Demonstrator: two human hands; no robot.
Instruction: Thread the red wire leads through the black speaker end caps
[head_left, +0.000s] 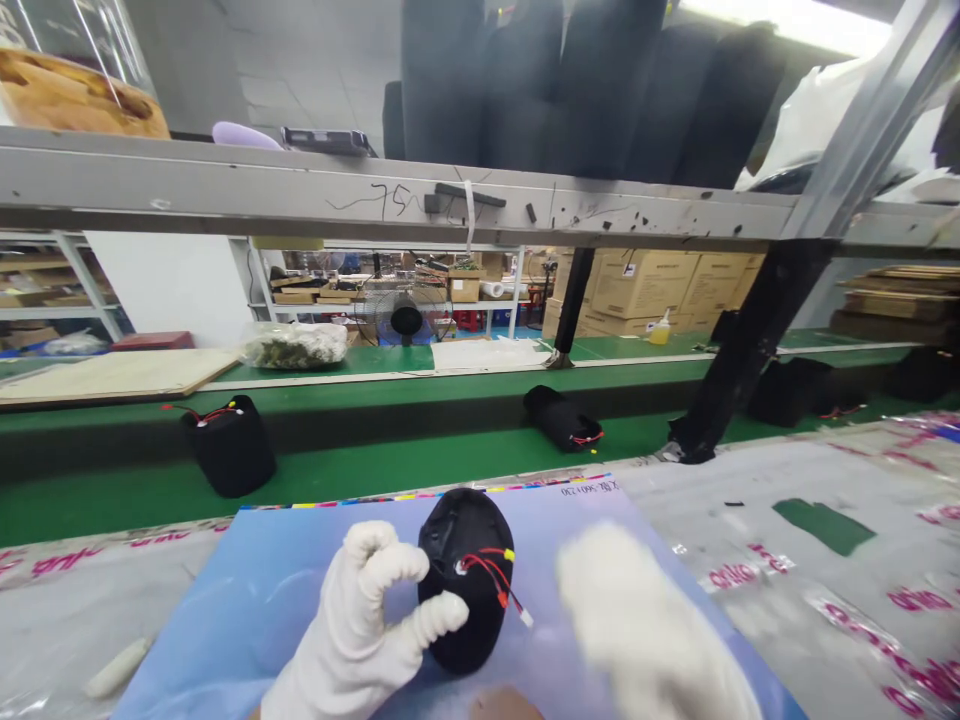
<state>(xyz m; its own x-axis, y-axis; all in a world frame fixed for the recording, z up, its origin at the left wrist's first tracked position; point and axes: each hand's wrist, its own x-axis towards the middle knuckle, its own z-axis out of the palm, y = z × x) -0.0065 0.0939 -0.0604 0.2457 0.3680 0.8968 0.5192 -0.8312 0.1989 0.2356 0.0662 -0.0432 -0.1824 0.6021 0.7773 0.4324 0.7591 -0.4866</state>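
Observation:
A black fabric-covered cylinder [476,520] rests on a blue printed sheet [262,580] in front of me. Red wires [491,570] with yellow, red and white connectors come out of its face. My left hand [367,610], in a white glove, is at the cylinder's left side. Its thumb lies across the face and its bent fingers meet the left edge, with a gap between them. To the right, apart from the cylinder, my right hand [637,610] is over the sheet in a white glove, smeared by motion. Its fingers cannot be made out.
Similar black cylinders with wires, one upright [229,450] and one lying [562,420], are on the green conveyor belt [390,440] beyond. A dark post [735,340] stands at right. An overhead shelf [300,185] spans the view. A green scrap [823,525] lies on the plastic-covered bench.

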